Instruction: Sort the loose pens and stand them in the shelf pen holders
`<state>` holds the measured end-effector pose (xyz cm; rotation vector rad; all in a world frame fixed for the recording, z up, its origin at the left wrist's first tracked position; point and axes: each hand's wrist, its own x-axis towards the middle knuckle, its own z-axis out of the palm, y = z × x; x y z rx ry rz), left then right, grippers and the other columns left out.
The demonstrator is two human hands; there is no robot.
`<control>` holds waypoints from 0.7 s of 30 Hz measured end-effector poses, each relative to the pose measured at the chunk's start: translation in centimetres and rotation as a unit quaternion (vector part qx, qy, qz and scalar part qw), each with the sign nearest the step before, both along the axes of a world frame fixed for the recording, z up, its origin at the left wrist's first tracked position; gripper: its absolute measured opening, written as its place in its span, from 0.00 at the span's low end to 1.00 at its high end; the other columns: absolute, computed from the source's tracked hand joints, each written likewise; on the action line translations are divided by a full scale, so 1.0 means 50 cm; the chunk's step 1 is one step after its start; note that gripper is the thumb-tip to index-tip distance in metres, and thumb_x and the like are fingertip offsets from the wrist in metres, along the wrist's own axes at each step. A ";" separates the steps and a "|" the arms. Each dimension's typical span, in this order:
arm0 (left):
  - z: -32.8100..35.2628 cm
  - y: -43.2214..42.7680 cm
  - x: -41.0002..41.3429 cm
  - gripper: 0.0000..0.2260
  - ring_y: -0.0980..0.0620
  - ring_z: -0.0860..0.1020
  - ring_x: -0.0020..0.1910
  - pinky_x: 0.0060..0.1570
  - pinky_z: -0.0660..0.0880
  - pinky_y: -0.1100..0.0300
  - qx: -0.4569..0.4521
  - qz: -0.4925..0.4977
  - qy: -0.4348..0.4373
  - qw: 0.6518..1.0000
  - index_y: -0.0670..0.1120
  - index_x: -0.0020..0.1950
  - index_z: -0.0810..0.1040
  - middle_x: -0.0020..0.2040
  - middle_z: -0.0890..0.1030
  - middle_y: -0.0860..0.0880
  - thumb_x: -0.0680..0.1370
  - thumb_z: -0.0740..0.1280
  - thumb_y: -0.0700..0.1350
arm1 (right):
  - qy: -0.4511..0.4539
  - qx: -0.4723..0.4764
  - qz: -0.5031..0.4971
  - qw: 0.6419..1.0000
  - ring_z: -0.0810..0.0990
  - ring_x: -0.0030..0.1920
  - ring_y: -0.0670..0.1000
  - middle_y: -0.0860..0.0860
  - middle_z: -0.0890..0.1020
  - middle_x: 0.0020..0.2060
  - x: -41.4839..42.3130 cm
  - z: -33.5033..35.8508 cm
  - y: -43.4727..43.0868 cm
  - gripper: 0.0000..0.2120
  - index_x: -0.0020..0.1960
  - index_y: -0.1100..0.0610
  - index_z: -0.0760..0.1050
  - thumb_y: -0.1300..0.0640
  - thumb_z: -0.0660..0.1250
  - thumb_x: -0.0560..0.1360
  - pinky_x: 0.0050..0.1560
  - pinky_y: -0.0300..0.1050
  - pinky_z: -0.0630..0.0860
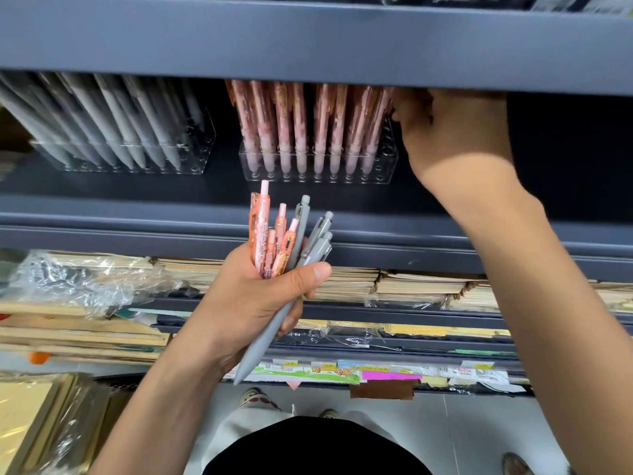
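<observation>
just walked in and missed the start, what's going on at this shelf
A person is sorting pens at a shop shelf. The left hand grips a mixed bunch of loose pens, pink and grey, clicker ends up. The right hand reaches up to the right end of the pink pen holder, at the tops of the pens standing there; whether it holds a pen is hidden. The grey pen holder stands to the left, also stocked.

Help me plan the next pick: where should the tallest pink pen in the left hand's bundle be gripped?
Likely pinch the tallest pink pen by its upper barrel, from above: that end stands clear of the other pens; the left hand wraps the rest.
</observation>
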<state>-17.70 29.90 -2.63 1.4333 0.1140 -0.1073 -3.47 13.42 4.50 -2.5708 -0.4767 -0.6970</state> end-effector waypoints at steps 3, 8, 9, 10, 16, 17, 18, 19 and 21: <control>0.000 0.005 -0.003 0.10 0.52 0.68 0.17 0.21 0.68 0.64 -0.001 0.002 0.002 1.000 0.43 0.34 0.75 0.22 0.73 0.49 0.69 0.74 0.45 | -0.007 0.000 0.007 1.000 0.70 0.67 0.61 0.58 0.77 0.64 0.002 0.000 0.008 0.18 0.66 0.58 0.73 0.52 0.54 0.82 0.69 0.50 0.60; -0.004 0.010 -0.010 0.08 0.52 0.68 0.18 0.21 0.68 0.64 0.000 -0.006 0.004 1.000 0.48 0.32 0.78 0.23 0.74 0.49 0.68 0.75 0.46 | -0.042 0.134 0.012 0.990 0.80 0.52 0.60 0.59 0.83 0.44 -0.003 -0.021 -0.003 0.14 0.51 0.61 0.79 0.51 0.61 0.78 0.59 0.54 0.73; -0.005 0.011 -0.011 0.08 0.53 0.68 0.18 0.21 0.68 0.65 0.001 -0.012 0.005 1.000 0.49 0.32 0.78 0.23 0.74 0.49 0.68 0.75 0.46 | -0.069 0.193 0.015 0.979 0.81 0.48 0.59 0.57 0.83 0.40 -0.013 -0.025 -0.006 0.13 0.47 0.60 0.80 0.51 0.63 0.76 0.56 0.54 0.75; -0.004 0.011 -0.012 0.07 0.53 0.69 0.17 0.21 0.68 0.65 0.003 -0.020 0.008 1.000 0.49 0.32 0.78 0.22 0.74 0.49 0.68 0.75 0.46 | -0.082 0.263 0.037 0.961 0.82 0.45 0.57 0.56 0.83 0.38 -0.027 -0.026 -0.005 0.11 0.45 0.59 0.80 0.52 0.66 0.75 0.53 0.53 0.76; -0.008 0.001 -0.009 0.08 0.54 0.70 0.18 0.20 0.68 0.64 0.018 -0.059 0.014 0.998 0.47 0.33 0.77 0.22 0.74 0.49 0.68 0.75 0.44 | 0.203 0.246 0.318 0.893 0.82 0.42 0.40 0.42 0.86 0.41 -0.105 -0.030 0.024 0.05 0.48 0.49 0.84 0.52 0.72 0.73 0.44 0.36 0.78; -0.009 -0.002 -0.008 0.09 0.54 0.70 0.18 0.20 0.68 0.64 0.020 -0.064 0.010 0.998 0.45 0.34 0.76 0.21 0.74 0.49 0.68 0.75 0.44 | 0.229 0.223 0.335 0.886 0.83 0.44 0.41 0.43 0.86 0.43 -0.110 -0.035 0.025 0.06 0.49 0.52 0.84 0.53 0.73 0.73 0.47 0.37 0.79; -0.009 -0.005 -0.008 0.10 0.54 0.69 0.18 0.20 0.68 0.64 0.022 -0.070 0.006 0.997 0.44 0.35 0.75 0.21 0.74 0.49 0.68 0.75 0.44 | 0.252 0.212 0.342 0.880 0.84 0.46 0.43 0.45 0.86 0.44 -0.113 -0.040 0.027 0.07 0.50 0.54 0.84 0.54 0.73 0.73 0.49 0.40 0.80; -0.009 -0.007 -0.008 0.10 0.54 0.69 0.18 0.20 0.68 0.64 0.023 -0.076 0.001 0.997 0.44 0.35 0.75 0.21 0.75 0.48 0.68 0.75 0.44 | 0.274 0.213 0.344 0.872 0.84 0.46 0.45 0.47 0.86 0.44 -0.114 -0.046 0.028 0.07 0.49 0.56 0.84 0.56 0.74 0.73 0.50 0.42 0.80; -0.009 -0.011 -0.005 0.09 0.54 0.70 0.18 0.21 0.68 0.63 0.020 -0.083 -0.001 0.996 0.46 0.34 0.76 0.23 0.75 0.48 0.68 0.75 0.44 | 0.305 0.229 0.345 0.858 0.85 0.45 0.48 0.50 0.86 0.43 -0.115 -0.054 0.030 0.06 0.49 0.59 0.84 0.59 0.73 0.73 0.50 0.43 0.81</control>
